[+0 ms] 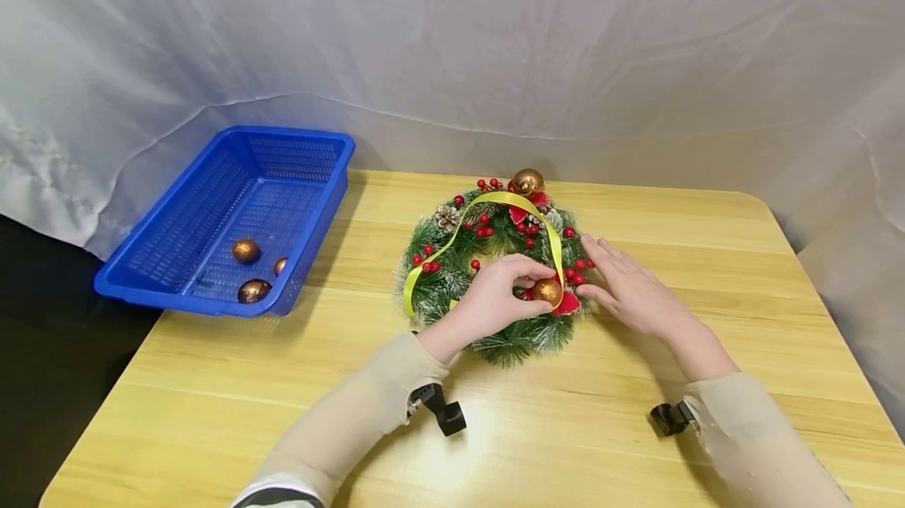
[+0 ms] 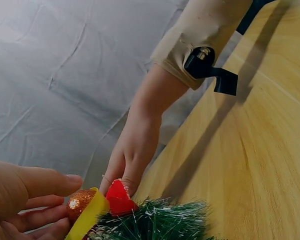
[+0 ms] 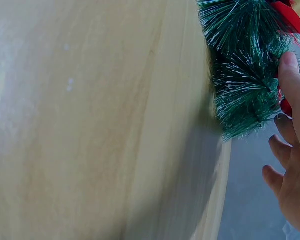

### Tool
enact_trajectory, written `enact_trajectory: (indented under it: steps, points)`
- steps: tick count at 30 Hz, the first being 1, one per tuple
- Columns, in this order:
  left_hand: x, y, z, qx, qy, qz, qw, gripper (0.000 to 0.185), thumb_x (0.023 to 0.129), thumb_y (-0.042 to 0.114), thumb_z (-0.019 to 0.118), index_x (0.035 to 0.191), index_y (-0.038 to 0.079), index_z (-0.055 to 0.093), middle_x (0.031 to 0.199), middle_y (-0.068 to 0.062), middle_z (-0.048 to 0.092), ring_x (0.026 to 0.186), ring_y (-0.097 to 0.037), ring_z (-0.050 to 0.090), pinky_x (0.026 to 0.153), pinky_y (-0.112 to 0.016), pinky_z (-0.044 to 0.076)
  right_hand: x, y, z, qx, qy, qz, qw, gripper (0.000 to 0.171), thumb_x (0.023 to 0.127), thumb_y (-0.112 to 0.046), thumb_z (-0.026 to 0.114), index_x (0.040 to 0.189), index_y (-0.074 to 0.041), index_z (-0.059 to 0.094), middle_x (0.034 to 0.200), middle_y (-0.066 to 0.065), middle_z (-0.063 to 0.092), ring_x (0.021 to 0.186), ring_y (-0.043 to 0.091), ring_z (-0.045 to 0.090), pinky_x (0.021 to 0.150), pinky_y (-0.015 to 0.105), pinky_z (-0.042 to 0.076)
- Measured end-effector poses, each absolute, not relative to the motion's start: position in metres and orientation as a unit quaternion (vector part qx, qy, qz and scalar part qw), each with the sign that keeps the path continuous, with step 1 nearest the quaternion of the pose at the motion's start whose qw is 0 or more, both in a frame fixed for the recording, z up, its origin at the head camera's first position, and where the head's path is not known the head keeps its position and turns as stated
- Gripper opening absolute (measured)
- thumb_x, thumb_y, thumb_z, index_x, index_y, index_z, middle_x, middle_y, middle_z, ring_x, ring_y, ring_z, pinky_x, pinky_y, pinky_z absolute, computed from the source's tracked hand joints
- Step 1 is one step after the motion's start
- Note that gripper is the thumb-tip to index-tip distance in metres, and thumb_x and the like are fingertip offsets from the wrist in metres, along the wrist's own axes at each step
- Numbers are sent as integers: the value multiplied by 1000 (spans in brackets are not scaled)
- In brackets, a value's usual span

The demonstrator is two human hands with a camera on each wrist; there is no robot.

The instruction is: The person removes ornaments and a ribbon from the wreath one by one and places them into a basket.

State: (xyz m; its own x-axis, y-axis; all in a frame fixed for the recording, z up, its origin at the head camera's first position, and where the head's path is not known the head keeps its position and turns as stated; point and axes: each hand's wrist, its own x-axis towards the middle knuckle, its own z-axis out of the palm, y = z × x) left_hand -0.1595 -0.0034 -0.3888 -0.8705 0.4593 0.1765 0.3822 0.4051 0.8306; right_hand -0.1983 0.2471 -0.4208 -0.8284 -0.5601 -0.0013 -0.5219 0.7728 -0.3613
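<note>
A green Christmas wreath (image 1: 519, 335) with red berries, pinecones and red petals lies on the table. My left hand (image 1: 498, 296) reaches over its middle and holds a glittery copper bauble (image 1: 547, 292) between thumb and fingers, at the red petals on the right side. The same bauble (image 2: 80, 202) shows in the left wrist view beside a yellow ribbon (image 2: 90, 217). This ribbon loops over the wreath. My right hand (image 1: 632, 288), fingers extended, rests against the wreath's right edge. Its thumb touches the green needles in the right wrist view. A shiny copper bauble (image 1: 527, 182) sits at the wreath's top.
To the left stands a blue plastic basket (image 1: 325, 202) with a glittery bauble (image 1: 245, 250), a shiny bauble (image 1: 254, 290) and a partly hidden one (image 1: 280, 265) inside. The wooden table (image 1: 707, 257) reaches back to a grey-white cloth (image 1: 452, 60).
</note>
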Motion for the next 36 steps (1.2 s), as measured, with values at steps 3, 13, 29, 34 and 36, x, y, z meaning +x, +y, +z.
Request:
enact_trajectory:
  steps: [3, 13, 29, 34, 36]
  points:
    - [-159, -2, -390, 247, 849, 467, 33, 41, 77, 8, 80, 115, 4, 66, 113, -6, 63, 96, -14, 62, 84, -16, 48, -198, 248, -422, -291, 939, -173, 55, 77, 98, -45, 46, 154, -9, 6, 158, 10, 8, 142, 38, 13, 115, 47, 6]
    - [-159, 0, -388, 223, 862, 454, 33, 36, 80, 6, 77, 115, 5, 68, 114, -5, 61, 95, -13, 62, 85, -17, 49, -199, 248, -423, -291, 939, -173, 54, 77, 98, -45, 46, 154, -11, 5, 158, 9, 8, 142, 38, 12, 115, 48, 7]
    - [-161, -22, -379, 214, 845, 489, 16, 33, 79, 5, 77, 112, 5, 69, 109, -4, 61, 91, -11, 62, 82, -20, 51, -197, 247, -426, -288, 940, -176, 50, 76, 98, -45, 46, 154, -9, 8, 158, 10, 9, 142, 38, 13, 115, 48, 8]
    - [-163, -34, -367, 208, 828, 520, -6, 33, 80, 5, 77, 112, 4, 69, 110, -4, 61, 93, -13, 61, 83, -19, 50, -198, 248, -426, -291, 939, -175, 48, 76, 99, -44, 46, 153, -8, 8, 158, 10, 10, 142, 38, 13, 115, 47, 8]
    - [-165, -41, -362, 204, 823, 530, -12, 33, 80, 5, 77, 112, 3, 69, 110, -5, 61, 94, -14, 62, 84, -23, 51, -198, 248, -426, -293, 939, -176, 46, 76, 99, -43, 46, 153, -7, 8, 158, 11, 10, 142, 38, 13, 115, 48, 8]
